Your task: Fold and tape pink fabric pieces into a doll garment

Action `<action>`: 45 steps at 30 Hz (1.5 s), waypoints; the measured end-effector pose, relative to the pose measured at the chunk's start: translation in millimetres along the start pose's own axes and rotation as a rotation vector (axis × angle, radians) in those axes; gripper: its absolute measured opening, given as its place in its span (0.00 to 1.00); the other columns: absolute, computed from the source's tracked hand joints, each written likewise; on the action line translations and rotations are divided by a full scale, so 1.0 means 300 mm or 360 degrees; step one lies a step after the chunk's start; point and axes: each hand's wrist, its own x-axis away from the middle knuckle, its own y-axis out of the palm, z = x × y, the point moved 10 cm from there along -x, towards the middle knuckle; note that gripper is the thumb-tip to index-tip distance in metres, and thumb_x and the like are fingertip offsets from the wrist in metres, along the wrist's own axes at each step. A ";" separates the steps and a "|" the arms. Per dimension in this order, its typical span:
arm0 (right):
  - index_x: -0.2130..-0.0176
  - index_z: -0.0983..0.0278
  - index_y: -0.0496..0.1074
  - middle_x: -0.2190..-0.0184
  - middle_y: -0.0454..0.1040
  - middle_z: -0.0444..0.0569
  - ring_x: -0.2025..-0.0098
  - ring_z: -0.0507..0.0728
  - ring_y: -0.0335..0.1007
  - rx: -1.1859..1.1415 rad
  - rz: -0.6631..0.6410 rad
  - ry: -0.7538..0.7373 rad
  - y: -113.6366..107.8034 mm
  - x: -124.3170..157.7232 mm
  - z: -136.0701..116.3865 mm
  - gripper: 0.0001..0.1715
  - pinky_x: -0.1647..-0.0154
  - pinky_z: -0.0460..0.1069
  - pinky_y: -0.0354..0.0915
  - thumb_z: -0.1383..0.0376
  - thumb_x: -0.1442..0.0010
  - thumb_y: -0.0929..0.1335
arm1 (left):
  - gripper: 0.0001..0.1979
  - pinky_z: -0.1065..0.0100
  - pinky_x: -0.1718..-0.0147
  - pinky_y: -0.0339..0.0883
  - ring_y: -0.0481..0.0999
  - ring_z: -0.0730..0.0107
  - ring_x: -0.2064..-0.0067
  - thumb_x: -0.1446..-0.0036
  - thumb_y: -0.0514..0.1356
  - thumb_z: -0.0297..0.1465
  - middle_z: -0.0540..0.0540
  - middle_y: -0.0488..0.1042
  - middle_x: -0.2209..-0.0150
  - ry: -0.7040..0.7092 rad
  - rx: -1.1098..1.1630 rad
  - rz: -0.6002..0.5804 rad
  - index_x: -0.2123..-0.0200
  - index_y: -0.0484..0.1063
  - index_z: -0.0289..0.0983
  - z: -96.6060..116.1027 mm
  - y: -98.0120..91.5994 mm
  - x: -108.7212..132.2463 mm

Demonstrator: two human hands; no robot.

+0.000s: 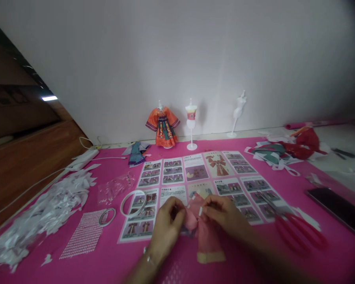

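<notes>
My left hand [169, 221] is closed, its fingers pinching the edge of a small pink doll garment [208, 236] with a pale yellow hem. The fingertips partly hide the cloth. Across from it, my right hand [225, 215] is closed at the upper part of the garment. Between its thumb and finger shows a small white strip [200, 211]; whether it is stuck to the cloth I cannot tell. Beneath both hands lies a printed instruction sheet [165, 191] with rows of pictures. Two rolls of tape, a larger one [122, 207] and a smaller one [99, 221], lie left of my hands.
Red-handled scissors [296, 232] and a phone [337, 209] lie at right. Behind stand a dressed doll form [165, 126], one with a pink band [191, 122] and a bare one [239, 110]. Fabric pieces [284, 150], white scraps [47, 213] and a bead sheet [83, 234] surround the sheet.
</notes>
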 end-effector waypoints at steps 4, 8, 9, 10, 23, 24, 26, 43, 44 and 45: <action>0.74 0.63 0.72 0.77 0.73 0.41 0.73 0.52 0.68 0.0090 0.0062 -0.0050 -0.008 -0.001 -0.001 0.05 0.71 0.45 0.62 0.67 0.49 0.65 | 0.04 0.66 0.68 0.56 0.67 0.66 0.68 0.44 0.56 0.29 0.49 0.67 0.71 0.0357 -0.0287 0.0033 0.71 0.67 0.38 0.076 0.007 0.023; 0.72 0.63 0.73 0.76 0.74 0.42 0.72 0.52 0.69 0.0090 0.0079 -0.0083 -0.001 0.002 -0.003 0.06 0.70 0.46 0.63 0.66 0.48 0.66 | 0.02 0.65 0.63 0.56 0.69 0.64 0.64 0.45 0.61 0.30 0.48 0.70 0.68 0.0525 -0.0469 -0.0037 0.68 0.70 0.38 0.105 0.043 0.046; 0.72 0.63 0.74 0.76 0.74 0.42 0.72 0.53 0.69 0.0111 0.0075 -0.0085 0.002 0.003 -0.002 0.06 0.70 0.46 0.63 0.66 0.48 0.66 | 0.01 0.65 0.63 0.55 0.69 0.64 0.63 0.45 0.61 0.29 0.48 0.71 0.68 0.0533 -0.0487 -0.0044 0.69 0.70 0.39 0.105 0.048 0.049; 0.72 0.63 0.74 0.76 0.75 0.43 0.72 0.53 0.69 0.0131 0.0068 -0.0090 0.005 0.003 -0.002 0.06 0.71 0.46 0.63 0.66 0.48 0.66 | 0.02 0.65 0.63 0.55 0.69 0.64 0.64 0.45 0.61 0.28 0.49 0.71 0.68 0.0537 -0.0498 -0.0045 0.69 0.70 0.39 0.104 0.051 0.050; 0.61 0.62 0.79 0.62 0.81 0.50 0.61 0.59 0.76 0.0203 0.0069 -0.0217 -0.017 0.005 -0.016 0.14 0.63 0.51 0.71 0.61 0.42 0.66 | 0.05 0.62 0.64 0.56 0.71 0.66 0.67 0.47 0.57 0.23 0.47 0.73 0.70 0.0991 -0.0901 0.0054 0.72 0.70 0.37 0.225 0.073 0.108; 0.60 0.62 0.79 0.62 0.81 0.50 0.61 0.60 0.76 0.0213 0.0103 -0.0230 -0.030 0.002 -0.012 0.15 0.62 0.51 0.71 0.61 0.42 0.66 | 0.06 0.62 0.64 0.55 0.71 0.66 0.68 0.46 0.56 0.23 0.46 0.73 0.71 0.1087 -0.0993 0.0049 0.71 0.70 0.37 0.256 0.080 0.123; 0.59 0.62 0.79 0.62 0.81 0.51 0.61 0.61 0.77 0.0249 0.0136 -0.0250 -0.049 -0.007 0.001 0.15 0.62 0.52 0.72 0.62 0.42 0.66 | 0.07 0.62 0.65 0.54 0.71 0.67 0.69 0.44 0.55 0.24 0.46 0.74 0.71 0.1175 -0.1151 0.0062 0.71 0.71 0.37 0.313 0.078 0.140; 0.63 0.62 0.78 0.60 0.80 0.51 0.58 0.62 0.76 0.0345 0.0163 -0.0293 -0.050 -0.024 0.040 0.16 0.58 0.54 0.70 0.59 0.42 0.64 | 0.15 0.60 0.60 0.61 0.77 0.55 0.62 0.40 0.46 0.35 0.41 0.78 0.61 -0.0565 -0.2016 0.0531 0.65 0.71 0.38 -0.167 -0.952 0.386; 0.63 0.61 0.78 0.60 0.80 0.51 0.58 0.62 0.76 0.0347 0.0155 -0.0289 -0.048 -0.025 0.045 0.15 0.58 0.54 0.70 0.59 0.42 0.64 | 0.15 0.59 0.60 0.62 0.77 0.54 0.61 0.40 0.46 0.35 0.40 0.78 0.61 -0.0662 -0.1994 0.0461 0.65 0.71 0.37 -0.204 -0.975 0.405; 0.63 0.61 0.78 0.61 0.80 0.51 0.58 0.62 0.76 0.0352 0.0146 -0.0284 -0.046 -0.027 0.050 0.15 0.58 0.54 0.70 0.59 0.42 0.64 | 0.16 0.58 0.59 0.62 0.77 0.52 0.60 0.40 0.45 0.35 0.39 0.78 0.61 -0.0706 -0.1981 0.0423 0.65 0.71 0.37 -0.227 -0.988 0.417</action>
